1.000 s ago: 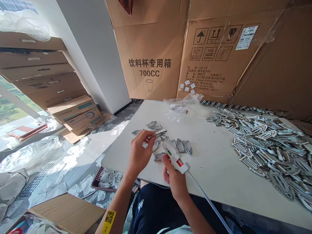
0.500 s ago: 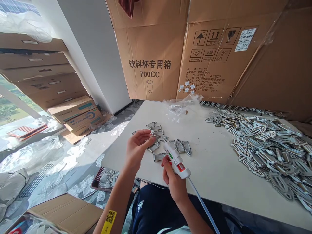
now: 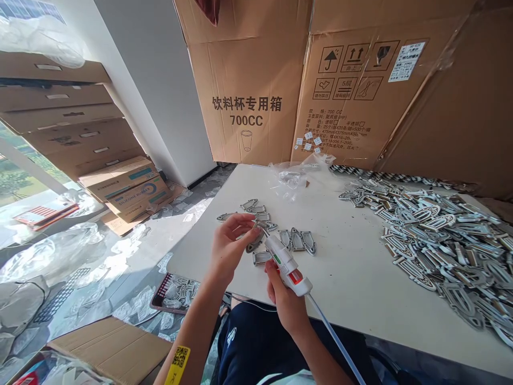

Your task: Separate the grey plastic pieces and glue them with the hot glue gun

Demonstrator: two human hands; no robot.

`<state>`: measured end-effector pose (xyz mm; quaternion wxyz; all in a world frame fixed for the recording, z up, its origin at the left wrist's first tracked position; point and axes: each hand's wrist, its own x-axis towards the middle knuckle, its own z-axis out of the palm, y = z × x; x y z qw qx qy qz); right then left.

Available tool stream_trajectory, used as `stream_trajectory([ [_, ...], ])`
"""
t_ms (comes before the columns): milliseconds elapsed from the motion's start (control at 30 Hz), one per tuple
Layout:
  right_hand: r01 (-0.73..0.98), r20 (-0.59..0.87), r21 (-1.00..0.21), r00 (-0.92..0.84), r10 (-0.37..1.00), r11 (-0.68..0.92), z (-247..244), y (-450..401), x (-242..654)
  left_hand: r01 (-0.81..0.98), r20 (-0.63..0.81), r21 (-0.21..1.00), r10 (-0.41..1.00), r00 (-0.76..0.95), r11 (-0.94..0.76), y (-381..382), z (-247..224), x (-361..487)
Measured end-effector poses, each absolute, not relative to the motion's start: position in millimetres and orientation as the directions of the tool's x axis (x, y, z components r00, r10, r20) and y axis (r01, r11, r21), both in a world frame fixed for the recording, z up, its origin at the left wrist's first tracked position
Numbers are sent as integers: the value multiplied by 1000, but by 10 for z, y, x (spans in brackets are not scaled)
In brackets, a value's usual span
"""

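1. Glue gun (image 3: 284,261) is above the white table (image 3: 352,291), grasped by the right hand (image 3: 289,303), its tip close to the left hand (image 3: 230,243).
2. Left hand pinches one small grey frame (image 3: 262,226), partly hidden.
3. Loose frames (image 3: 297,240) lie near; a big pile (image 3: 435,235) lies farther right.

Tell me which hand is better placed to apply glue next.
Likely the right hand: its grip is around the white plastic glue gun, nozzle angled toward the left hand, which appears to hold a small grey frame-shaped piece.
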<state>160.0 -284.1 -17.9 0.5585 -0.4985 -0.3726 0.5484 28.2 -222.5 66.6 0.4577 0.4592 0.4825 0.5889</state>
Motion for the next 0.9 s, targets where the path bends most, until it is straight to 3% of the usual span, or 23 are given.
stream_trajectory([
  [367,-126,-133,-985,151,980,-115,-393,-2799,1633,-89,90,991,986,-139,-103,-2268,721,267],
  [900,-132,-148,-984,196,969,-124,-325,-2806,1613,-85,91,991,983,-160,-105,-2337,789,268],
])
